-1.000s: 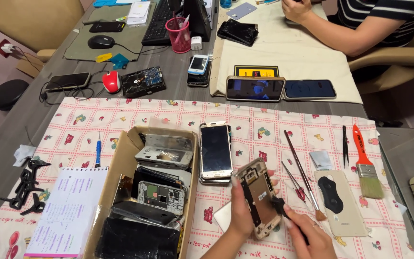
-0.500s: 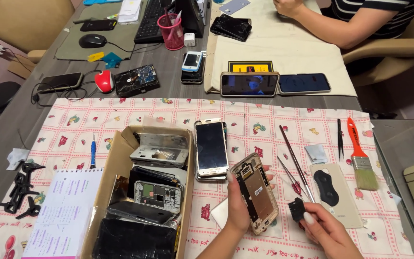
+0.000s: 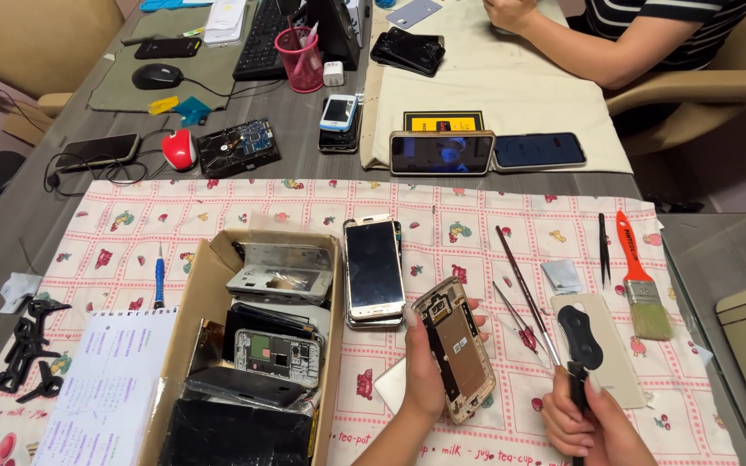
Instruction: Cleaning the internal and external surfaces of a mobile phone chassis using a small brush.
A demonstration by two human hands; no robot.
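Since the earlier frame, our right hand (image 3: 584, 418) has drawn slightly down toward the lower right of the frame and now grips a black tool (image 3: 577, 388) upright in a closed fist, its tip toward the beige back cover (image 3: 619, 345). Our left hand (image 3: 425, 367) has kept its hold on the phone frame (image 3: 455, 345), which sits at lower centre much as before, tilted slightly, its open gold-rimmed inside facing us.

Left hand: fingers wrapped round the frame's left edge, thumb on the near side, fingertips showing at the right edge; a firm, closed hold. Right hand: fingers curled shut round the tool's handle; the tool's tip cannot be made out clearly against the black patch on the back cover.

Both hands work over the patterned cloth (image 3: 218, 203), which covers the near part of the table. Just left of the frame lies a stack of phones (image 3: 373, 267), screen up. Further left, a cardboard box (image 3: 196, 311) holds phone parts and bare housings. At lower left lies a notepad (image 3: 101, 388), with a blue screwdriver (image 3: 159, 276) above it and black clips (image 3: 23, 345) beside it. Between the frame and the back cover lie two thin rods (image 3: 524, 293). At right we see tweezers (image 3: 603, 250) and an orange-handled brush (image 3: 641, 276).

Beyond the cloth, at upper centre, two phones (image 3: 485, 152) lie side by side; another person's arm (image 3: 580, 43) rests at upper right.
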